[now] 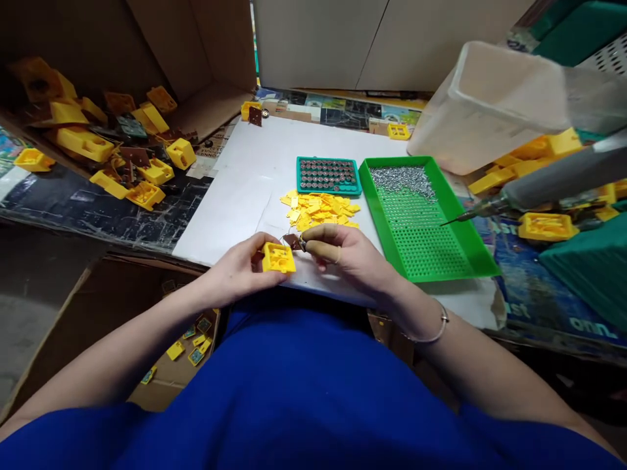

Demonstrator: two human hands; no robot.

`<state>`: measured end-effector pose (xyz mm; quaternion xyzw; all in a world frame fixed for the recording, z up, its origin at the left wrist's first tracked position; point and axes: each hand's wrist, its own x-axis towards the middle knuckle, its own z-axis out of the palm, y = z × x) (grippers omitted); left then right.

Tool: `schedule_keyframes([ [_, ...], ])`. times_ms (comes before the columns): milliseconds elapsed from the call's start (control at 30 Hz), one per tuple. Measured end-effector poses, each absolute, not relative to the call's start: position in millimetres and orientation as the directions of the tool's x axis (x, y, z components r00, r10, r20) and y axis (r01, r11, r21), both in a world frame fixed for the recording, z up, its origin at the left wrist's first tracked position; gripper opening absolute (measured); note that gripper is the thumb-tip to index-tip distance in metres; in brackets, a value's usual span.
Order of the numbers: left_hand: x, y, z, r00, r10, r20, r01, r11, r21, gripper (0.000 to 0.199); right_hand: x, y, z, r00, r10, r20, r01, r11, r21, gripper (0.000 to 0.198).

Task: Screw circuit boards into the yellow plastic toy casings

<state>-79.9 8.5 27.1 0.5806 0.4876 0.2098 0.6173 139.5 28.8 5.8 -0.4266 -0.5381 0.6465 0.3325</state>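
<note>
My left hand (243, 269) grips a small yellow plastic housing (279, 259), its open side with moulded compartments turned up. Close to its right, my right hand (343, 251) pinches a small round dark metal part (302, 244) between thumb and forefinger; finger covers sit on some fingertips. A brown circuit board (290, 241) with thin wires lies between the two hands, beside the round part. Just beyond my fingers is a heap of flat yellow plastic pieces (321, 211). Behind it stands a teal tray (328, 176) with rows of round metal parts.
A green perforated basket (470, 251) with small silver screws (404, 181) stands at right. An electric screwdriver (533, 183) reaches over it. A cardboard box (215, 85) at left spills yellow housings (88, 143). A translucent bin (499, 98) stands back right; another box (59, 339) sits below left.
</note>
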Motion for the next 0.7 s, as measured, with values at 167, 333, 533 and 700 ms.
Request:
schedule_keyframes([
  [167,-52,9,13,0.419,0.88,-0.222,0.146,0.176,0.974,0.044,153,25,18,-0.442,0.891,0.099,0.268,0.237,-0.934,0.009],
  [333,-38,10,12,0.441,0.877,-0.193,0.05,0.19,0.98,0.046,159,27,34,-0.517,0.853,0.064,0.592,0.411,-0.693,0.003],
  [533,-31,12,12,0.434,0.865,-0.252,-0.089,0.32,0.943,0.046,159,26,35,-0.56,0.826,0.058,0.705,0.513,-0.489,0.009],
  [700,-30,18,8,0.361,0.893,-0.268,-0.252,0.371,0.894,0.048,165,19,21,-0.593,0.724,0.353,0.514,0.677,-0.527,0.023],
])
